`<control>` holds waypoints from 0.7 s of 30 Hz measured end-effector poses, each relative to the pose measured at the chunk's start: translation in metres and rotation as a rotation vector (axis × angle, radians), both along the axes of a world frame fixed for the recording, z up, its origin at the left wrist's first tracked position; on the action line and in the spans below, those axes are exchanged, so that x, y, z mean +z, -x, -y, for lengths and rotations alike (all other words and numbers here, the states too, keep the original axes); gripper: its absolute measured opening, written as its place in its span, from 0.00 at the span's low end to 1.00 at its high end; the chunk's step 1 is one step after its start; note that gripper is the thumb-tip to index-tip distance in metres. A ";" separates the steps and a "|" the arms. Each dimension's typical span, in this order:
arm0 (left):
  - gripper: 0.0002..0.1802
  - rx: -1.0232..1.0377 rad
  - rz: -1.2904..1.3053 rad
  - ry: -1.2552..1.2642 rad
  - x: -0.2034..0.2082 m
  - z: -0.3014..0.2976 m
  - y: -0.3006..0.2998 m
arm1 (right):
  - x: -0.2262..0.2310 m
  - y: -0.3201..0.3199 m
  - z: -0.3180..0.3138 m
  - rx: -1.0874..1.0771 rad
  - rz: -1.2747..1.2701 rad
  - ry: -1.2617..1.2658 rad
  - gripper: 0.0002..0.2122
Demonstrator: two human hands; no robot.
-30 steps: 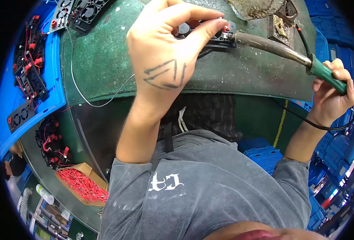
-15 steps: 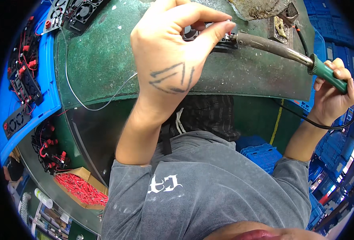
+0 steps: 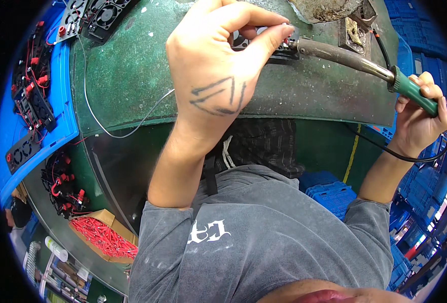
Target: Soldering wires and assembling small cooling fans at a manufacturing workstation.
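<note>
My right hand (image 3: 421, 113) is wrapped round the green handle of a soldering iron (image 3: 352, 58). The iron's metal shaft points left, its tip end meeting the edge of a black fan assembly (image 3: 284, 53) on the green work surface. Over that assembly, my left hand (image 3: 216, 60) has its thumb and forefinger pinched close to the tip. A bit of red shows by these fingertips, but what they hold is too small to make out. Behind the left wrist passes a thin grey wire (image 3: 138, 126), looping in from the upper left. Much of the assembly is hidden by the left hand.
A blue bin (image 3: 68, 108) at left holds black fan parts with red wires. More fan units (image 3: 104, 17) lie at the upper left. Below stands a cardboard box (image 3: 107, 219) of small red pieces. A crusted lump (image 3: 324, 9) and a small metal tray (image 3: 352, 38) sit at the upper right.
Both hands and the soldering iron hold nearly the same pose; the iron's tip end remains at the fan assembly. The whole view has shifted very slightly.
</note>
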State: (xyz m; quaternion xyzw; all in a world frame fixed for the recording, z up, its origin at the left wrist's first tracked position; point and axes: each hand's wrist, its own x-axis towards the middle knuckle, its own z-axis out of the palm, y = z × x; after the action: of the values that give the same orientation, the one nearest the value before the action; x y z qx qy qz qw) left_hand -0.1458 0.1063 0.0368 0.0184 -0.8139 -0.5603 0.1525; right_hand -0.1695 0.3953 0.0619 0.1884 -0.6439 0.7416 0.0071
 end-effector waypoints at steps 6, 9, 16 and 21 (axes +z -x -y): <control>0.06 -0.012 -0.352 0.597 -0.001 -0.003 -0.001 | 0.000 -0.001 0.001 -0.001 0.005 0.004 0.22; 0.06 -0.012 -0.060 0.091 -0.001 -0.001 -0.001 | 0.000 -0.001 0.002 0.005 0.004 0.007 0.22; 0.05 -0.003 -0.097 0.108 -0.001 -0.006 -0.002 | 0.000 0.000 -0.001 0.005 0.009 0.019 0.22; 0.05 -0.026 -0.092 0.086 -0.001 -0.008 -0.003 | -0.003 0.000 -0.004 0.004 0.008 0.025 0.22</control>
State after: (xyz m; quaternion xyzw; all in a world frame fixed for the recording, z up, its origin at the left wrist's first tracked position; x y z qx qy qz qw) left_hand -0.1432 0.1147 0.0362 -0.0247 -0.8295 -0.5271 0.1831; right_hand -0.1692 0.3997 0.0594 0.1869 -0.6341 0.7503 0.0053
